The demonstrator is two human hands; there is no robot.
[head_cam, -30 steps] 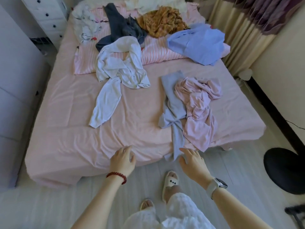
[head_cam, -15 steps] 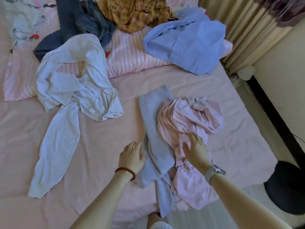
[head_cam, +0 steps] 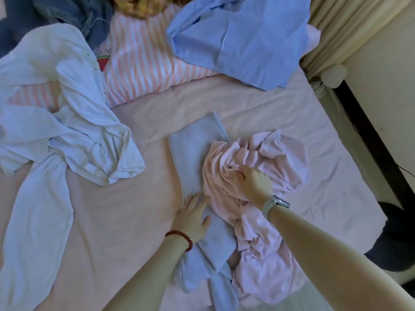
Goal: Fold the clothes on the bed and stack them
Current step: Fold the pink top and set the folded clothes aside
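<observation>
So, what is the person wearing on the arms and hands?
Both forearms are bare, with no sleeves. The left wrist carries a dark red bead bracelet. The right wrist carries a smartwatch with a pale grey strap. No rings or gloves show.

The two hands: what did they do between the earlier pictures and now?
Both reached from the bed edge onto the clothes. The right hand now grips the pink garment; the left hand rests flat on the grey-blue garment. The white shirt stayed put.
</observation>
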